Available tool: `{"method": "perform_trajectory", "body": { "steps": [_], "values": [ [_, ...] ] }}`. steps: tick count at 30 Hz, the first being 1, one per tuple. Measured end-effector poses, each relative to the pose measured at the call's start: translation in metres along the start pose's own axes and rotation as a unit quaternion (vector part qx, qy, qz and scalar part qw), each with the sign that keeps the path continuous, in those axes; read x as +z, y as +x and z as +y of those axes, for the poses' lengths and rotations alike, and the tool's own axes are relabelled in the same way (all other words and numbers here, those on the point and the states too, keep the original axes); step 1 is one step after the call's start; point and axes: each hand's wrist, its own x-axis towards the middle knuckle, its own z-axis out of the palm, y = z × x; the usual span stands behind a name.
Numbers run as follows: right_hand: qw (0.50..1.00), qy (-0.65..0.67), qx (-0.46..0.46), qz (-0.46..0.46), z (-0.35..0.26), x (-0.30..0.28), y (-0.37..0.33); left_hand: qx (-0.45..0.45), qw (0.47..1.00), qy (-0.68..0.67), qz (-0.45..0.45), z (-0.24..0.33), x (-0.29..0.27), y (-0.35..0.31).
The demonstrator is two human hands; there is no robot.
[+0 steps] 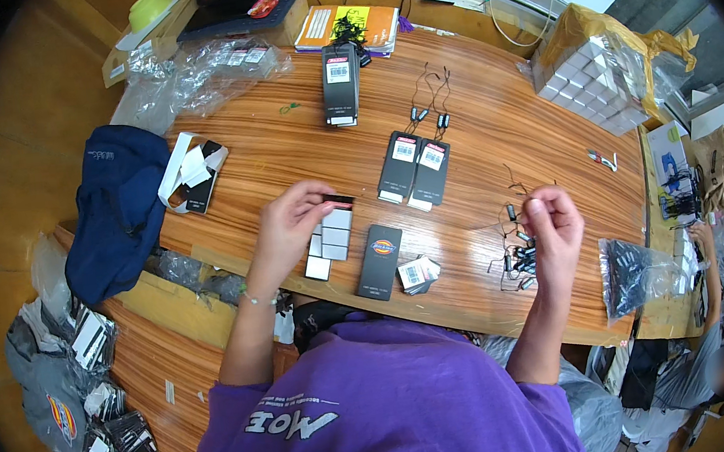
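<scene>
My left hand [297,215] pinches the top of a hang tag [336,233] whose face shows pale rectangular panels. A second pale card edge [319,268] shows just below it. On the table beside it lie a single dark hang tag [379,261] with a colourful logo and a small stack of white stickers [419,273]. My right hand [555,222] is closed, thumb against forefinger, on a thin black tag string. Just left of and below that hand lies a tangled pile of black tag strings [522,263]. Farther up, two dark strung tags [413,166] lie side by side.
A stack of dark tags [340,86] stands at the back. Right are a snipper [603,159], a plastic bag of black pieces [631,277] and wrapped white boxes [586,75]. Left lie a navy cloth bag [117,209] and an opened tag bundle [195,175]. Another person [695,367] sits at lower right.
</scene>
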Motion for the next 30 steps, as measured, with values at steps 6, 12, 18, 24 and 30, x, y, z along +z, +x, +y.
{"method": "perform_trajectory", "body": {
  "steps": [6, 12, 18, 24, 30],
  "values": [
    [0.976, -0.205, -0.056, -0.043, -0.001, 0.029, 0.002, 0.113, 0.993, 0.016, 0.002, 0.044, 0.068, 0.019],
    [0.945, -0.29, -0.147, -0.043, -0.005, 0.048, 0.007, 0.21, 0.977, 0.038, 0.006, 0.047, 0.103, 0.03],
    [0.948, -0.26, -0.185, 0.001, -0.006, 0.051, 0.008, 0.205, 0.978, 0.022, -0.011, 0.047, 0.116, 0.033],
    [0.961, -0.216, -0.173, 0.01, 0.003, 0.051, 0.013, 0.171, 0.984, -0.017, -0.048, 0.049, 0.119, 0.031],
    [0.965, -0.2, -0.166, 0.013, 0.005, 0.051, 0.015, 0.219, 0.973, 0.051, -0.056, 0.054, 0.119, 0.029]
  ]
}}
